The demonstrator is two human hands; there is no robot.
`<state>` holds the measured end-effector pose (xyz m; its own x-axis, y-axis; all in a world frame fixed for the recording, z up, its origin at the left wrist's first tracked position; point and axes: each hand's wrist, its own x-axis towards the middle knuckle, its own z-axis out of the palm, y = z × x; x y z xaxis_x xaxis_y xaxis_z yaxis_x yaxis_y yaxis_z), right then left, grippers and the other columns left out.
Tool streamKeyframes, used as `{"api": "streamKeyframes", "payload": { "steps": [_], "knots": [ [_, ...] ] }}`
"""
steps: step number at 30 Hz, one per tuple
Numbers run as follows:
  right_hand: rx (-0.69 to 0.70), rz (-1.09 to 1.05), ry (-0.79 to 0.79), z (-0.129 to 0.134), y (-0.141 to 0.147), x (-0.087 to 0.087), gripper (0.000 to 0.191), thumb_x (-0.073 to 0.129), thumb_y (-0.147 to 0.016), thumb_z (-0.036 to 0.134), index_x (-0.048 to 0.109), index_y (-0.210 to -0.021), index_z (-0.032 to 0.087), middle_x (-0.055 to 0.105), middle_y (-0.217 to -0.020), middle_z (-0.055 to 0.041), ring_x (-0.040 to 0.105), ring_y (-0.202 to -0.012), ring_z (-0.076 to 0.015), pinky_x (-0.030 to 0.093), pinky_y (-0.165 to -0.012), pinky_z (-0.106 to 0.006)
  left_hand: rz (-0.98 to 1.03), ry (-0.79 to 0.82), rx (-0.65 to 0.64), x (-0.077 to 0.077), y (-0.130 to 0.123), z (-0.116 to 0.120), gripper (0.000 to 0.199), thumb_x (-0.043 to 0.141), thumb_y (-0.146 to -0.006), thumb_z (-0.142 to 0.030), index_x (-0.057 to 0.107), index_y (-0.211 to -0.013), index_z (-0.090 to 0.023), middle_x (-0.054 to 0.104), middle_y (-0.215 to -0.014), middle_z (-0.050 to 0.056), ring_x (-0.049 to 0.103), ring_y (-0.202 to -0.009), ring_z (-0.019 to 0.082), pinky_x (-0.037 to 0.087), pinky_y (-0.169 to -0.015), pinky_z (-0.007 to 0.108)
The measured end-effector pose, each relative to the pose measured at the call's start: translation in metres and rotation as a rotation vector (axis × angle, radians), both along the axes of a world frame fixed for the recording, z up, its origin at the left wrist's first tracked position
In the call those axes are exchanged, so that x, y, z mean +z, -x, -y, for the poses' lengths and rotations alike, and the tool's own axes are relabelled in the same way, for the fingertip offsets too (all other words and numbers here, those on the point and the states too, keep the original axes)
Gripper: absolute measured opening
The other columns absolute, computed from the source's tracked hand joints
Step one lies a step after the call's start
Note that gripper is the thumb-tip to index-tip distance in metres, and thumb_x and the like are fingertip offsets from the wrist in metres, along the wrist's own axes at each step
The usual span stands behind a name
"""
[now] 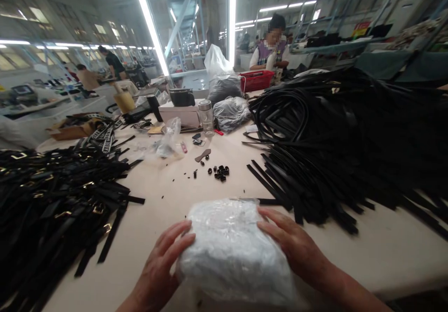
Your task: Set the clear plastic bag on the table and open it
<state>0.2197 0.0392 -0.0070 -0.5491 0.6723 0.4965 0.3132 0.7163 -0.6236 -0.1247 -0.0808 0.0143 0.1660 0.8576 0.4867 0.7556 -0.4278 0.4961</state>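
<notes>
A bulky, wrinkled clear plastic bag with whitish contents is at the table's near edge, between my two hands. My left hand presses against its left side, fingers wrapped round the upper corner. On the right side, my right hand grips the bag with its fingers over the edge; the thumb is hidden. Just beyond the bag lie small black loops in a loose cluster, with a brown flat piece behind them.
Black straps with gold buckles cover the left side; a large heap of black straps fills the right. Farther back stand a glass jar, grey bags and a red basket. A person is beyond the basket.
</notes>
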Motion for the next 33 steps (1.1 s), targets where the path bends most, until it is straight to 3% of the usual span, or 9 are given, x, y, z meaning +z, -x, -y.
{"api": "streamKeyframes", "payload": {
  "steps": [4,8,13,18,22,25,28,30,33],
  "knots": [
    [0.007,0.125,0.076,0.009,-0.018,-0.02,0.041,0.044,-0.092,0.018,0.057,-0.13,0.027,0.056,-0.135,-0.0076,0.054,-0.124,-0.0241,0.047,-0.105,-0.04,0.033,0.199,0.017,-0.019,-0.001,0.027,0.047,0.047,-0.088,-0.016,0.056,-0.132,-0.031,0.047,-0.144,0.009,0.047,-0.13,0.03,0.045,-0.104,0.044],
    [-0.083,0.119,0.186,0.015,-0.023,-0.012,0.044,0.045,-0.094,0.024,0.047,-0.138,0.025,0.054,-0.137,-0.0095,0.053,-0.125,-0.0244,0.045,-0.107,-0.042,0.211,0.314,0.147,-0.008,-0.008,0.037,0.044,0.048,-0.091,-0.023,0.053,-0.134,-0.029,0.046,-0.144,0.009,0.048,-0.129,0.031,0.045,-0.105,0.045],
    [0.051,0.15,0.26,0.024,-0.032,-0.002,0.069,0.061,-0.087,0.036,0.032,-0.148,0.021,0.037,-0.15,-0.0137,0.039,-0.136,-0.031,0.038,-0.111,-0.047,0.1,0.28,0.109,-0.001,-0.002,0.043,0.058,0.061,-0.084,-0.03,0.045,-0.14,-0.03,0.041,-0.148,0.01,0.043,-0.131,0.035,0.042,-0.106,0.051],
    [-0.088,0.002,0.505,0.013,-0.021,-0.005,0.049,0.048,-0.094,0.04,0.043,-0.139,0.021,0.052,-0.136,-0.0149,0.059,-0.115,-0.0266,0.053,-0.096,-0.044,0.167,0.307,0.163,-0.006,0.004,0.021,0.061,0.059,-0.087,-0.043,0.039,-0.143,-0.029,0.043,-0.146,0.012,0.049,-0.126,0.034,0.051,-0.097,0.048],
    [-0.071,-0.041,0.573,-0.016,0.011,0.001,0.054,0.05,-0.092,0.045,0.046,-0.137,0.016,0.058,-0.127,-0.0155,0.062,-0.107,-0.0265,0.053,-0.094,-0.044,0.049,0.337,0.001,0.008,-0.003,-0.006,0.088,0.067,-0.075,-0.063,0.031,-0.148,-0.029,0.033,-0.152,0.014,0.034,-0.136,0.038,0.037,-0.107,0.057],
    [-0.098,-0.015,0.545,-0.031,0.024,0.001,0.05,0.049,-0.092,0.041,0.05,-0.134,0.015,0.062,-0.123,-0.0151,0.063,-0.104,-0.0274,0.051,-0.095,-0.046,-0.003,0.35,-0.018,0.012,-0.001,-0.004,0.094,0.063,-0.075,-0.068,0.023,-0.15,-0.029,0.027,-0.154,0.016,0.03,-0.138,0.039,0.035,-0.108,0.058],
    [-0.081,-0.022,0.413,-0.025,0.015,-0.004,0.046,0.044,-0.095,0.032,0.044,-0.139,0.019,0.053,-0.135,-0.0133,0.058,-0.115,-0.0256,0.049,-0.099,-0.044,-0.114,0.309,-0.034,0.002,0.004,0.017,0.105,0.074,-0.067,-0.064,0.023,-0.151,-0.028,0.024,-0.155,0.018,0.03,-0.138,0.041,0.038,-0.106,0.057],
    [-0.026,-0.007,0.256,-0.009,-0.001,-0.007,0.05,0.046,-0.094,0.029,0.038,-0.143,0.022,0.044,-0.144,-0.0121,0.049,-0.127,-0.026,0.046,-0.104,-0.044,-0.226,0.235,-0.051,-0.01,0.005,0.032,0.091,0.078,-0.071,-0.046,0.031,-0.148,-0.031,0.028,-0.154,0.014,0.033,-0.137,0.039,0.041,-0.106,0.052],
    [0.097,0.119,0.03,0.022,-0.021,-0.009,0.071,0.065,-0.084,0.038,0.035,-0.145,0.021,0.04,-0.147,-0.0133,0.041,-0.133,-0.0303,0.037,-0.111,-0.045,-0.292,0.086,-0.011,-0.023,0.001,0.041,0.061,0.064,-0.083,-0.016,0.048,-0.137,-0.039,0.04,-0.149,0.006,0.04,-0.134,0.03,0.045,-0.104,0.043]
  ]
}}
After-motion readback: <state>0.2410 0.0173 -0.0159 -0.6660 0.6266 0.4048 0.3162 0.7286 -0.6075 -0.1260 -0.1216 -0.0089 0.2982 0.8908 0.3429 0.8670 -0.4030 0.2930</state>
